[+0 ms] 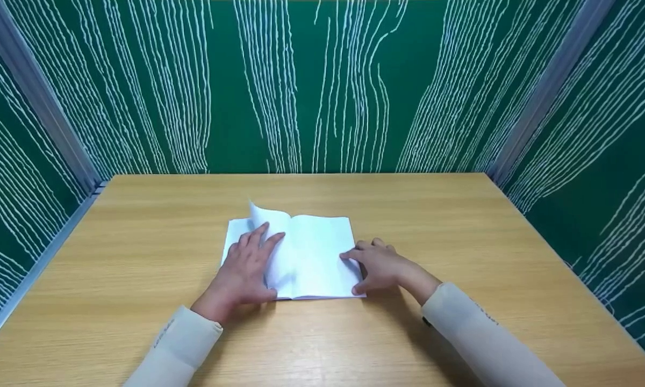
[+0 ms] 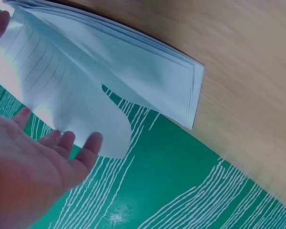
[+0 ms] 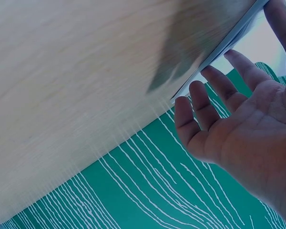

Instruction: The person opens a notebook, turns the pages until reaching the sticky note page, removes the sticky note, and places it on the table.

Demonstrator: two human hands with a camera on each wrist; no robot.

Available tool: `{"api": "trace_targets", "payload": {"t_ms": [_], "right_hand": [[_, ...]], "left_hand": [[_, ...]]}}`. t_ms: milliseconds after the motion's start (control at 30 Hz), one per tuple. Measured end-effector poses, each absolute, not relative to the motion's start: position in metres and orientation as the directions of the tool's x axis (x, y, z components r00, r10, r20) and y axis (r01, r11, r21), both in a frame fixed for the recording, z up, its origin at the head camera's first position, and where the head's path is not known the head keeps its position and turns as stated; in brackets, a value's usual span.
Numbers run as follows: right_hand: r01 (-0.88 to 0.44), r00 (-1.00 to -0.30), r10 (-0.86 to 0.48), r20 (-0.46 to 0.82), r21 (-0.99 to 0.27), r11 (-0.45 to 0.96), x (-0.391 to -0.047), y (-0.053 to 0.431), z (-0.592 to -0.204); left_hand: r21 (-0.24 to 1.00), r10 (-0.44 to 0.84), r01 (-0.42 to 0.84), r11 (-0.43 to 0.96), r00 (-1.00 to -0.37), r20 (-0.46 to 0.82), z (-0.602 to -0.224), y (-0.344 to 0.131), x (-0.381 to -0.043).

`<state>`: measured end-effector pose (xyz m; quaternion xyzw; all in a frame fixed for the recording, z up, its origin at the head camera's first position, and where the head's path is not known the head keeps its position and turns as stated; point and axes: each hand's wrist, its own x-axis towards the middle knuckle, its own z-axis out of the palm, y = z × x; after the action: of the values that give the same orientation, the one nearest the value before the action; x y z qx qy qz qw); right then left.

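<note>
Open notebook (image 1: pixel 306 255) lies flat on the wooden table (image 1: pixel 140 242), roughly midway between the left and right edges and a little nearer the front edge than the back. White pages, faint ruling visible in the left wrist view. Spine runs front to back.

Left hand (image 1: pixel 244 271): palm down on the left-hand page, fingers straight and spread, pointing toward the back edge. One loose page (image 1: pixel 266 215) curves up just beyond the fingertips, its top corner lifted clear of the stack. In the left wrist view that page (image 2: pixel 62 105) bows outward and the fingertips (image 2: pixel 93 143) touch its lower edge; nothing is gripped, the fingers lie extended.

Right hand (image 1: pixel 379 266): at the notebook's right edge, near its front right corner. Fingers gently bent, tips resting on the right-hand page, thumb against the front corner. Right wrist view shows the palm open, fingers (image 3: pixel 214 86) reaching to the edge of the page block (image 3: pixel 219 52) and touching it, not wrapped around it. Whether the thumb presses or only touches: cannot tell.

Both forearms in pale cream sleeves (image 1: pixel 183 344), coming in from the front edge.

Surroundings: green panels (image 1: pixel 328 80) with white wavy vertical lines stand on the left, back and right sides of the table, joined at the back corners by grey metal posts (image 1: pixel 548 91). Table surface is light wood grain.
</note>
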<state>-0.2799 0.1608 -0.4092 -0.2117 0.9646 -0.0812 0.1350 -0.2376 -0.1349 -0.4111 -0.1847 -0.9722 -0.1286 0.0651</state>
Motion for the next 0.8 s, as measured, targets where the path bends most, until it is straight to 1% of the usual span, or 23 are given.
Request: {"api": "trace_targets", "payload": {"t_ms": [200, 400, 633, 800], "right_hand": [[-0.4, -0.872, -0.439, -0.217, -0.202, 0.894, -0.28, 0.1605, -0.4102], [-0.39, -0.877, -0.429, -0.216, -0.198, 0.899, -0.2796, 0.1603, -0.4104], [-0.383, -0.879, -0.421, -0.226, -0.195, 0.903, -0.28, 0.1601, -0.4101], [-0.374, -0.883, -0.411, -0.227, -0.189, 0.908, -0.281, 0.1596, -0.4101]], "left_hand": [[0.172, 0.268, 0.298, 0.939, -0.947, 0.177, -0.4108, -0.1367, -0.2374], [0.148, 0.21, 0.222, 0.964, -0.973, 0.094, -0.4113, -0.1386, -0.2355], [0.087, 0.205, 0.205, 0.975, -0.979, 0.017, -0.4096, -0.139, -0.2324], [0.106, 0.202, 0.202, 0.974, -0.979, 0.002, -0.4076, -0.1359, -0.2313]]}}
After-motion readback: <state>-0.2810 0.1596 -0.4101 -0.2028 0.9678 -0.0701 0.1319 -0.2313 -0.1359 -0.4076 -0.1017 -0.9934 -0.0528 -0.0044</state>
